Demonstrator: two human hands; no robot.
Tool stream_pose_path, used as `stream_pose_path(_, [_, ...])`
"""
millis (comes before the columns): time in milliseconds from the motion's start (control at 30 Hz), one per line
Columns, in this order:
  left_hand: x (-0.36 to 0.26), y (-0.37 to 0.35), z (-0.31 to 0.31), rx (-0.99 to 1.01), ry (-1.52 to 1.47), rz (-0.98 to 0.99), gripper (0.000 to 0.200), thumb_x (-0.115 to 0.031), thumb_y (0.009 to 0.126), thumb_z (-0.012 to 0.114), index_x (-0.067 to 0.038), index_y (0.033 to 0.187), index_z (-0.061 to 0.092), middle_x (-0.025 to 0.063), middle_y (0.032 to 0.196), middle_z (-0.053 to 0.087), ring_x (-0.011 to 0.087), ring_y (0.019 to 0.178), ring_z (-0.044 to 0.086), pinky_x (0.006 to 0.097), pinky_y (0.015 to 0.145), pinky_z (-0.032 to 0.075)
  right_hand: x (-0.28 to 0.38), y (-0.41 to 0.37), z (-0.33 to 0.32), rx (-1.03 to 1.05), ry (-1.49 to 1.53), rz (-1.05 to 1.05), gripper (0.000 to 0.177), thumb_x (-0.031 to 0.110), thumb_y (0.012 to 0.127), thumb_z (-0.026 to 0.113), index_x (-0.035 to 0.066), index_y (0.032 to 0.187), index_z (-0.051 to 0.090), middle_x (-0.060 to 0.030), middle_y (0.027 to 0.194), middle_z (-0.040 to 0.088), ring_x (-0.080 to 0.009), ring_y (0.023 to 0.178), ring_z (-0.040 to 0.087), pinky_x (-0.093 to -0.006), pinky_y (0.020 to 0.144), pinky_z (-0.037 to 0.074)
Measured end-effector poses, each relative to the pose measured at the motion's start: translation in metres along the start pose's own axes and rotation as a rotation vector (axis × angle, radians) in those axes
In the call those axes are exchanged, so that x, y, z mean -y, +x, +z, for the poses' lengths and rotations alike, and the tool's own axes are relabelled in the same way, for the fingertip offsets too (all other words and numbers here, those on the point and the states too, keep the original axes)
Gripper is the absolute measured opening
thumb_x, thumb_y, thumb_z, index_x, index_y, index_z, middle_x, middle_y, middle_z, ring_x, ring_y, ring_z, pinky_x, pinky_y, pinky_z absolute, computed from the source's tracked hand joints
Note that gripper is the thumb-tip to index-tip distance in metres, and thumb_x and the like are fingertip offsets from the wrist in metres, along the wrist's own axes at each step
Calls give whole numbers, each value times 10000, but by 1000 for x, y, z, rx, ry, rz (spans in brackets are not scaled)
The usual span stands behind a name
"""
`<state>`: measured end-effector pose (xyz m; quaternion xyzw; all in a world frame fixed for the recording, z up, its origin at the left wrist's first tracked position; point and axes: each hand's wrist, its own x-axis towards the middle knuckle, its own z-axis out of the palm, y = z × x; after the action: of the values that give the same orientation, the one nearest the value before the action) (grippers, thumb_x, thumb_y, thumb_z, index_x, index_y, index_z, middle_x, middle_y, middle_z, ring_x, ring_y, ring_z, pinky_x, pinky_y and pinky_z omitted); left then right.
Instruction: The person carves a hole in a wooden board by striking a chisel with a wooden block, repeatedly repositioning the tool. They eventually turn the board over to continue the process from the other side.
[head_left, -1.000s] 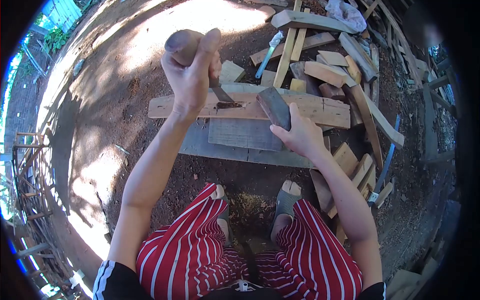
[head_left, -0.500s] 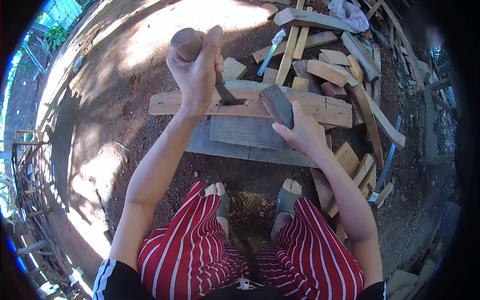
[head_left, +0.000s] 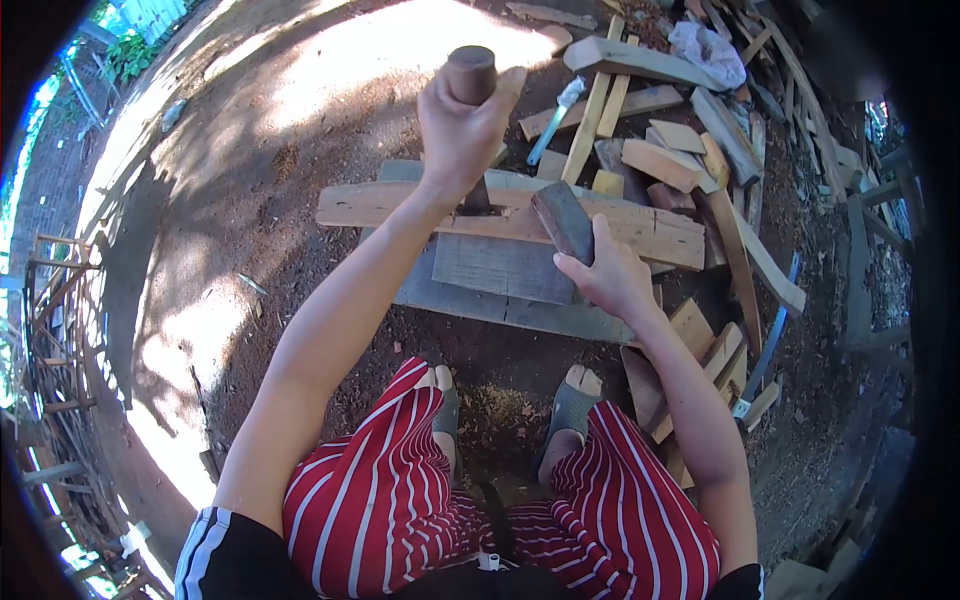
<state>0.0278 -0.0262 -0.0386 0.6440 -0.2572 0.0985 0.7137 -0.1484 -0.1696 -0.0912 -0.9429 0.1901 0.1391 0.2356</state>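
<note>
My left hand (head_left: 458, 145) is wrapped around the thick round wooden handle of a chisel (head_left: 472, 72), held nearly upright. Its blade goes down to a rough notch in a long light-brown plank (head_left: 365, 204); my hand and wrist hide part of the blade. My right hand (head_left: 617, 272) grips a dark rectangular wooden block (head_left: 566, 222), tilted over the plank to the right of the chisel. Under the plank lie wide grey boards (head_left: 500, 268) on the ground.
Offcuts and beams (head_left: 655, 160) are heaped to the right and behind the plank. A blue-handled tool (head_left: 545, 135) lies near them, and a crumpled plastic bag (head_left: 708, 52) sits farther back. More wood pieces (head_left: 705, 350) lie by my right forearm. My sandalled feet (head_left: 567, 410) rest close to the boards.
My left hand has shifted right with the chisel, which stands more upright in the notch. My right hand and the block stay nearly in place. The view has shifted slightly.
</note>
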Motion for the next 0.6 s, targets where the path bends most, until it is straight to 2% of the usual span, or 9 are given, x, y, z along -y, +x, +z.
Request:
stream_pose_path(33, [4, 3, -3, 19, 2, -95, 267, -200, 814, 756, -29, 711, 578, -6, 639, 583, 49, 578, 484, 246, 523, 418, -4, 3, 2, 17, 39, 0, 765, 555, 817, 601, 18, 1318, 385, -272, 1023, 660, -404, 1006, 648, -493, 851, 499])
stream_pose_path(133, [1, 5, -2, 30, 37, -109, 250, -196, 807, 743, -19, 733, 582, 3, 652, 593, 57, 591, 506, 259, 542, 438, -35, 31, 3, -25, 386, -190, 770, 537, 801, 642, -21, 1289, 435, -284, 1141, 622, -371, 1092, 621, -461, 905, 474])
stream_pose_path(267, [-9, -6, 3, 7, 5, -111, 179, -159, 803, 724, -13, 812, 620, 33, 697, 624, 68, 653, 543, 279, 617, 474, 55, -16, -109, -389, 830, -379, 670, 455, 808, 700, -44, 1209, 501, -182, 1126, 606, -249, 1032, 592, -364, 879, 461])
stream_pose_path(300, [-10, -9, 4, 4, 4, -109, 179, -159, 803, 724, -13, 812, 620, 33, 697, 624, 68, 653, 543, 279, 617, 474, 75, -31, -138, -586, 713, -503, 650, 454, 826, 684, -36, 1210, 498, -145, 1068, 602, -203, 969, 580, -341, 862, 459])
stream_pose_path(333, [-11, -11, 5, -5, 49, -7, 180, -161, 810, 718, -21, 792, 606, 30, 673, 618, 81, 616, 568, 275, 575, 473, 98, -46, -160, -763, 688, -683, 651, 490, 828, 660, -23, 1199, 510, -190, 1063, 630, -258, 971, 627, -385, 850, 480])
stream_pose_path(400, [-13, -13, 6, -18, 82, 104, 186, -162, 818, 713, -28, 773, 592, 27, 650, 613, 94, 579, 592, 272, 534, 472, 119, -62, -181, -778, 708, -695, 680, 507, 838, 640, -1, 1260, 476, -177, 1047, 632, -285, 973, 628, -408, 858, 479])
stream_pose_path(467, [-16, -17, 3, -7, 41, 31, 142, -106, 805, 713, -18, 867, 621, 47, 762, 642, 80, 714, 556, 287, 685, 485, 132, -63, -177, -794, 729, -703, 712, 524, 849, 621, 22, 1321, 441, -164, 1030, 635, -312, 975, 630, -430, 866, 478])
stream_pose_path(533, [-19, -21, 2, -7, 37, 82, 159, -106, 798, 725, -18, 883, 624, 56, 789, 659, 83, 730, 571, 285, 697, 491, 137, -48, -152, -384, -266, -446, 662, 533, 824, 631, -1, 1200, 527, -230, 1004, 661, -348, 947, 661, -431, 809, 503])
stream_pose_path(600, [-18, -22, 3, 60, -238, 114, 179, -117, 787, 742, -17, 884, 629, 66, 820, 676, 85, 747, 584, 284, 711, 496, 135, -51, -160, -407, -294, -499, 650, 537, 827, 618, 6, 1192, 535, -240, 978, 667, -377, 926, 665, -449, 798, 507])
